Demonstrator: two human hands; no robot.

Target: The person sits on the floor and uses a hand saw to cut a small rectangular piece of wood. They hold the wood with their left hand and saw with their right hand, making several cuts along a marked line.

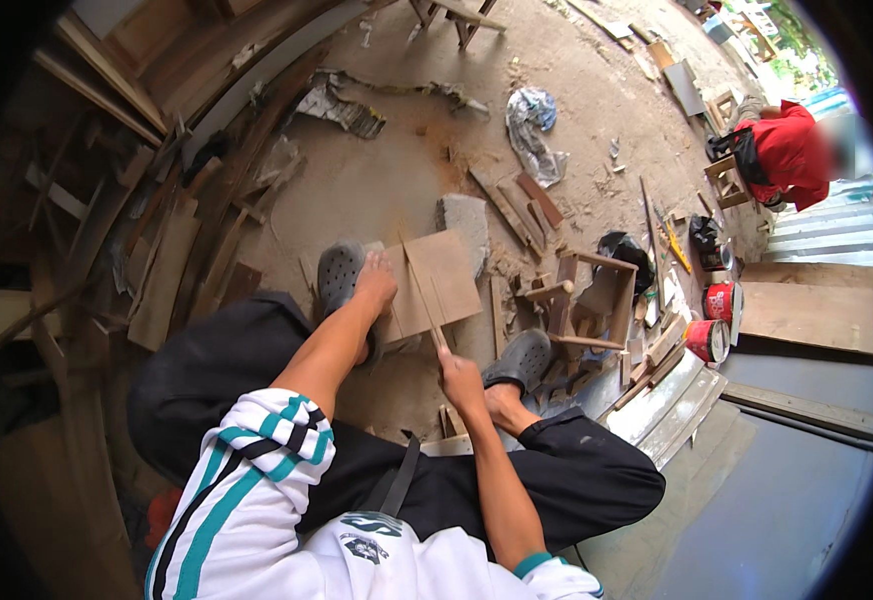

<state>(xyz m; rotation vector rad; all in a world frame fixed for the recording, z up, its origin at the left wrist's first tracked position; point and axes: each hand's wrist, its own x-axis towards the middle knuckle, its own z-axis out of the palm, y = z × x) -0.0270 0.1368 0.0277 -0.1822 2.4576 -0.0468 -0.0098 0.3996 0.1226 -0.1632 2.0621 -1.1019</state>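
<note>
A flat, light brown wooden board (447,268) lies on the ground between my feet, tilted slightly in view. My left hand (377,283) grips its left edge, fingers near the far left corner, beside my grey clog (341,275). In my right hand (462,380) is the near end of a long, thin, straight tool (422,292). It runs away from me across the board's face, and its exact kind cannot be made out. The fingers of that hand are wrapped round it. A grey stone slab (465,222) touches the board's far right side.
Right of the board stands a small wooden frame (617,300) among offcuts, near my other clog (522,360) and red cans (707,340). Long planks (167,270) pile up at left. Crumpled plastic (534,130) lies farther off. A person in red (782,155) sits at far right.
</note>
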